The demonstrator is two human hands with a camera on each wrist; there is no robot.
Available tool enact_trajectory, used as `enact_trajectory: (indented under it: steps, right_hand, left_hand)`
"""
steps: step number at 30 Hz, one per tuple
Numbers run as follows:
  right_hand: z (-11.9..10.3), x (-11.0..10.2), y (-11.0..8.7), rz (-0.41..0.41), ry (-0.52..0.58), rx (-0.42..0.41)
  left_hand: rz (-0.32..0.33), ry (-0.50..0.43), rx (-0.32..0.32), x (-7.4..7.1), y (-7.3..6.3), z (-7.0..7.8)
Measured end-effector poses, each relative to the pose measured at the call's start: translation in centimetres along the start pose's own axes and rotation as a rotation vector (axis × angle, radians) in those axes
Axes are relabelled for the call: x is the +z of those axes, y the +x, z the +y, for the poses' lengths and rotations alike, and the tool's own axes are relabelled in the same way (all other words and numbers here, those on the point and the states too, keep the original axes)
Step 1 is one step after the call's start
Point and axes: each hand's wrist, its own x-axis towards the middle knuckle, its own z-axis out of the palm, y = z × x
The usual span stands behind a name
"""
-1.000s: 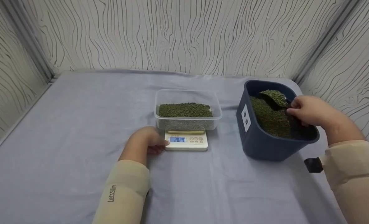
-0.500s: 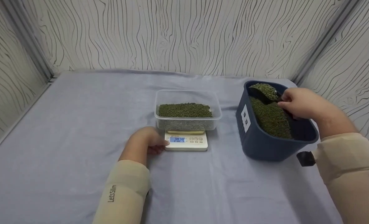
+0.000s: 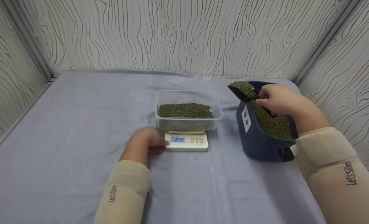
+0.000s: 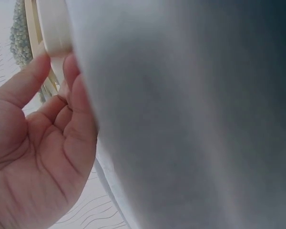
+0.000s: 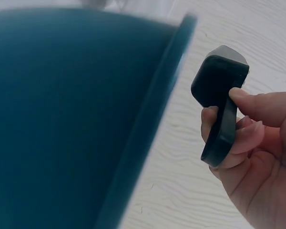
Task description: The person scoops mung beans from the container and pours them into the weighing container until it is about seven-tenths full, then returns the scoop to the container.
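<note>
My right hand [image 3: 279, 99] grips the handle of a black scoop [image 3: 239, 95] heaped with green beans, probably mung beans. The scoop hangs over the left rim of a deep blue bin [image 3: 257, 144], which holds more of these beans. In the right wrist view, thumb and fingers wrap the scoop handle [image 5: 221, 140], and the scoop's underside shows. My left hand [image 3: 147, 140] holds the left front corner of a white kitchen scale [image 3: 187, 146], thumb on its edge [image 4: 57, 45]. On the scale stands a clear plastic box [image 3: 217, 109] with green beans [image 3: 184, 110] inside; the display appears to read 2029.
A pale grey-blue cloth [image 3: 78, 124] covers the table. Wood-grain patterned panels [image 3: 134, 37] enclose the back and sides. A white label [image 3: 246, 119] is on the bin's left wall. A black device [image 3: 286, 154] sits at my right wrist.
My right hand has lifted the loaded scoop from inside the bin and carried it left past the rim. My left hand and the box have stayed put, and the display looks unchanged.
</note>
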Motion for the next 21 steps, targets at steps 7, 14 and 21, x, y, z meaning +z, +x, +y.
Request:
enact_trajectory:
  steps: [7,14,21]
  right_hand:
    - [-2.2,0.7,1.0,-0.061,0.009,-0.018]
    - [-4.5,2.3,2.3,-0.119,-0.006,-0.015]
    - [-6.1,3.8,3.4,-0.110,-0.046,-0.062]
  left_hand:
    - [-0.002,0.003,0.002,0.0,-0.1,0.0]
    - [-0.006,-0.004,-0.001,-0.1,0.0,0.0]
    - [0.005,0.057,0.031,-0.2,0.1,-0.1]
